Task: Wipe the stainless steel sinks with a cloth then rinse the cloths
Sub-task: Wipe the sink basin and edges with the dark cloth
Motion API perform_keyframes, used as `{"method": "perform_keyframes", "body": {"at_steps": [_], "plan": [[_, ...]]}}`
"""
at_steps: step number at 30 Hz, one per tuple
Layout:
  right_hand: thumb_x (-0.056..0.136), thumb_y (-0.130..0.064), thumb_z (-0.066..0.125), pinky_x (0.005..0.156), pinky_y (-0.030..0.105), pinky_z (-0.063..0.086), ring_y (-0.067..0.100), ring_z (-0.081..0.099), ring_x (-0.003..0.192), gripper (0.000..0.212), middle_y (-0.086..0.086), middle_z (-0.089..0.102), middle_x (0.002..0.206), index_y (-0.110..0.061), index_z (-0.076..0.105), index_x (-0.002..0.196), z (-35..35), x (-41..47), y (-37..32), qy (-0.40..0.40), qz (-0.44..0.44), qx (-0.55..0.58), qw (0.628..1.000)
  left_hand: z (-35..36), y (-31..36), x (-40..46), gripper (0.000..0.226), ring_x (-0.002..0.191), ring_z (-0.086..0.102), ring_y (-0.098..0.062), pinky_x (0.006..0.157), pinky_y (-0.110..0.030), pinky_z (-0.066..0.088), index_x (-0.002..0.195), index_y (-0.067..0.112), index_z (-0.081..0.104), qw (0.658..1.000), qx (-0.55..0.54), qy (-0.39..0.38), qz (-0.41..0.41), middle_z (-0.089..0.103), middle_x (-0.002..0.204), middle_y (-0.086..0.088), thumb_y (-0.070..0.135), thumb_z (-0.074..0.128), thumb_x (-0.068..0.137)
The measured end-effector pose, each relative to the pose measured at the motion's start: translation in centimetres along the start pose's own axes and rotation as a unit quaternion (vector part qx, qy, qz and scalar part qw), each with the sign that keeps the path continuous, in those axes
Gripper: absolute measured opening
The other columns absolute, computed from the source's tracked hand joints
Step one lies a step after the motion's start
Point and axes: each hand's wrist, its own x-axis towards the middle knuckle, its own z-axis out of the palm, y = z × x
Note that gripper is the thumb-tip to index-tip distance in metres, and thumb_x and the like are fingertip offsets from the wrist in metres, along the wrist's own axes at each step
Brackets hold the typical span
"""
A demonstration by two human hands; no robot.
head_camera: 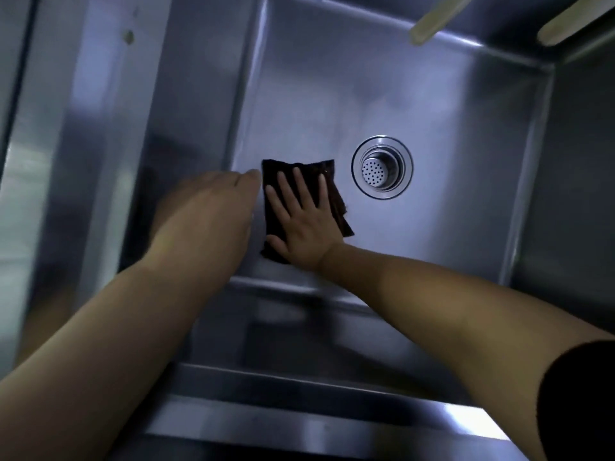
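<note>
A: Down into the deep stainless steel sink basin point(382, 104) we look, and the right hand point(304, 224) lies flat, fingers spread, pressing on a dark brown folded cloth point(271, 201). Nothing pinched there, just an open palm bearing down.

B: A good part of that cloth is hidden under the palm. Only its far edge, left strip and a ragged right corner show.

A: And the left hand point(206, 214)? Blurred, seen from the back, fingers straight and together, empty, its tips just beside the cloth's far left corner. Whether they touch it, I cannot tell.

B: Surroundings: the round perforated metal drain strainer point(382, 167) sits just right of the cloth, apart from it. Two pale, cream-coloured blurred bars point(429, 24) poke in at the far right corner, cut off by the frame; what they are is unclear.

A: A black sleeve point(579, 400) is clipped at the near right edge.

B: The cloth lies on the basin floor, near its left wall, long axis running near to far, tilted slightly rightward at the near end.
</note>
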Motion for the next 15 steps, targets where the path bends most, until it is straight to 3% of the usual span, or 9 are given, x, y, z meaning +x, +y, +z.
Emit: {"method": "perform_keyframes", "body": {"at_steps": [4,7,11,15], "plan": [[0.089,-0.059,0.035,0.110,0.066,-0.006,0.039,-0.002,0.145,0.080,0.014,0.006,0.159,-0.015,0.012,0.152,0.2,-0.5,-1.8,0.000,-0.075,0.002,0.997,0.1,0.2,0.2,0.032,0.090,0.059,-0.039,0.073,-0.044,0.046,0.110,0.004,0.062,1.000,0.014,0.008,0.004,0.066,0.098,-0.020,0.004,0.064,0.078],[0.091,-0.055,0.037,0.112,0.064,0.000,0.038,0.008,0.145,0.072,0.013,0.018,0.157,-0.016,0.022,0.150,0.9,-3.8,-0.5,0.012,-0.152,0.009,0.988,0.2,0.4,0.2,0.025,0.088,0.059,-0.040,0.070,-0.045,0.048,0.105,0.004,0.063,1.000,0.023,0.001,0.001,0.065,0.097,-0.021,0.006,0.063,0.080],[0.091,-0.048,0.040,0.112,0.063,0.008,0.036,0.015,0.144,0.066,0.011,0.025,0.155,-0.017,0.029,0.148,1.9,-8.1,3.9,0.012,-0.210,0.008,0.978,0.2,0.8,0.0,0.024,0.088,0.059,-0.041,0.070,-0.047,0.049,0.105,0.003,0.063,1.000,0.006,-0.003,0.006,0.065,0.097,-0.023,0.010,0.062,0.082],[0.089,-0.050,0.042,0.112,0.065,0.008,0.036,0.017,0.144,0.067,0.009,0.026,0.155,-0.019,0.031,0.148,2.9,-13.0,10.9,-0.004,-0.232,-0.013,0.973,0.0,1.7,0.0,0.038,0.078,0.063,-0.046,0.065,-0.053,0.053,0.109,-0.003,0.063,0.999,-0.017,-0.004,0.046,0.066,0.094,-0.028,0.002,0.070,0.072]]}}
